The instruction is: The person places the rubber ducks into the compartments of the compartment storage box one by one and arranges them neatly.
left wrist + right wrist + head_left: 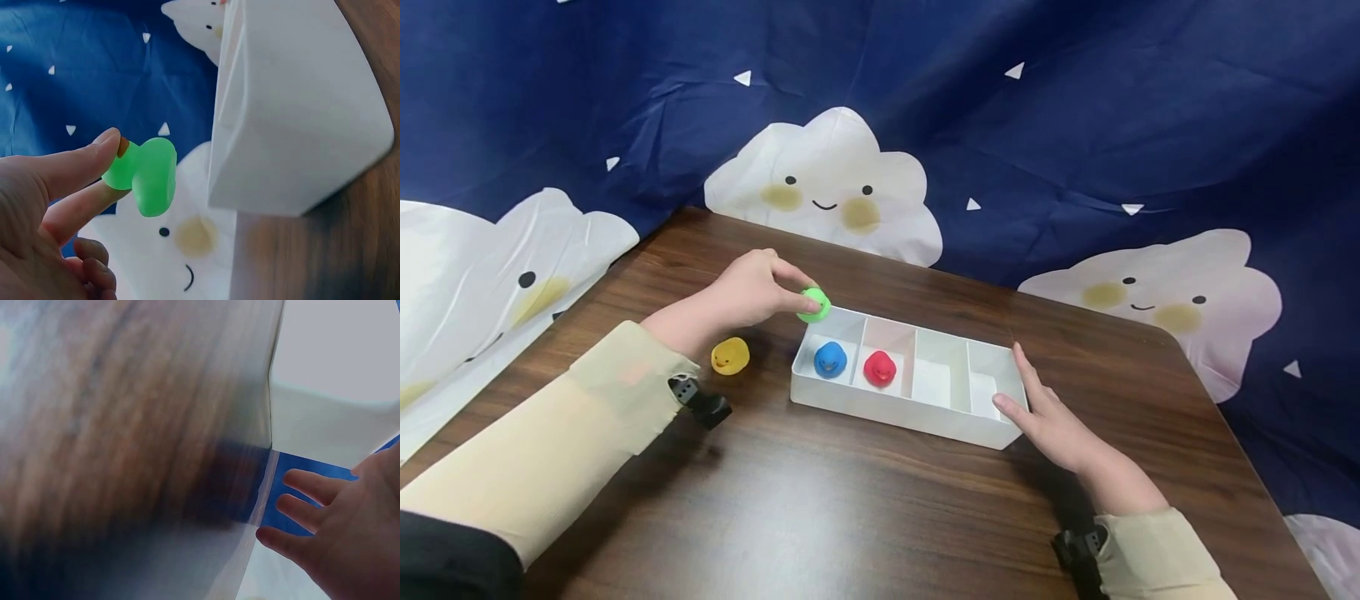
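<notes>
The left hand (pixel 754 288) pinches the green duck (pixel 155 181) near the left end of the box (pixel 895 412). The right hand (pixel 1054 427), unclenched, touches its other end. The blue duck (pixel 830 360) and red duck (pixel 880 368) sit inside.

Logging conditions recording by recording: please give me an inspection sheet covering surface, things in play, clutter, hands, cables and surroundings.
Surface: dark wood-grain table, light reflected off its near part.
Things in play: white tray with four compartments; blue duck in the leftmost as the head view shows it, red duck in the next; yellow duck on the table, left of the tray; green duck held up by the tray's far left corner.
Clutter: nothing seen.
Hands: left hand pinches the green duck; right hand, fingers straight, at the tray's right end.
Cables: nothing seen.
Surroundings: blue cloth with white clouds.
</notes>
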{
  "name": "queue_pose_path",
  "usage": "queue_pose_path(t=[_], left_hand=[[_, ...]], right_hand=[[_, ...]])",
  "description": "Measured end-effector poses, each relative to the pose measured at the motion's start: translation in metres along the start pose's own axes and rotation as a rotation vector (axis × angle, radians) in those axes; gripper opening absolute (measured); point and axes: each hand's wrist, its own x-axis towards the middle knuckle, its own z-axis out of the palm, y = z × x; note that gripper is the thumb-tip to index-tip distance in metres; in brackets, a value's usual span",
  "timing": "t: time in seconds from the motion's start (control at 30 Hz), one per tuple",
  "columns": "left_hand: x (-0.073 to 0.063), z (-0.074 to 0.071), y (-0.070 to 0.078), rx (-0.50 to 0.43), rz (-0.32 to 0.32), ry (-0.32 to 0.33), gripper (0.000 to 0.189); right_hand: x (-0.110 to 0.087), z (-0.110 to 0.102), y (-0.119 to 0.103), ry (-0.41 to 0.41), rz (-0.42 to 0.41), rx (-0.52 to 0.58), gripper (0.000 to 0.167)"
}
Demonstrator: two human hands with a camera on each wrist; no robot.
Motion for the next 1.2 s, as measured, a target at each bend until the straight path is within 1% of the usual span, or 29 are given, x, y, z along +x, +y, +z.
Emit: queue_pose_path(t=[0.1, 0.17, 0.27, 0.47, 0.57, 0.67, 0.8, 0.97, 1.1, 1.2], left_hand=[[0.003, 0.005, 0.008, -0.002, -0.018, -0.026, 0.034], [0.005, 0.009, 0.013, 0.011, -0.016, -0.040, 0.034], [0.008, 0.015, 0.022, 0.003, -0.020, -0.054, 0.033], [0.013, 0.033, 0.039, -0.028, -0.020, -0.084, 0.031], [0.016, 0.043, 0.046, -0.023, -0.010, -0.107, 0.028], [0.018, 0.054, 0.054, 0.012, 0.005, -0.129, 0.027], [0.021, 0.066, 0.063, 0.079, 0.050, -0.157, 0.027], [0.024, 0.079, 0.071, 0.113, 0.072, -0.169, 0.028], [0.025, 0.087, 0.075, 0.079, 0.064, -0.181, 0.028], [0.025, 0.094, 0.077, 0.035, 0.065, -0.188, 0.028]], right_hand=[[0.000, 0.000, -0.002, 0.001, -0.008, -0.003, 0.084], [0.000, 0.000, -0.003, 0.003, -0.013, -0.004, 0.084], [0.000, -0.002, -0.004, 0.002, -0.017, -0.003, 0.084], [0.000, -0.002, -0.003, -0.011, -0.012, 0.014, 0.084], [0.000, -0.002, -0.003, -0.011, -0.011, 0.012, 0.084], [0.000, -0.001, -0.002, -0.009, -0.014, 0.007, 0.084], [0.000, -0.001, -0.001, -0.009, -0.013, 0.011, 0.084], [0.001, 0.000, 0.000, -0.011, -0.010, 0.018, 0.084], [0.000, 0.000, 0.001, -0.007, -0.012, 0.012, 0.084], [0.000, 0.000, 0.002, -0.002, -0.011, 0.007, 0.084]])
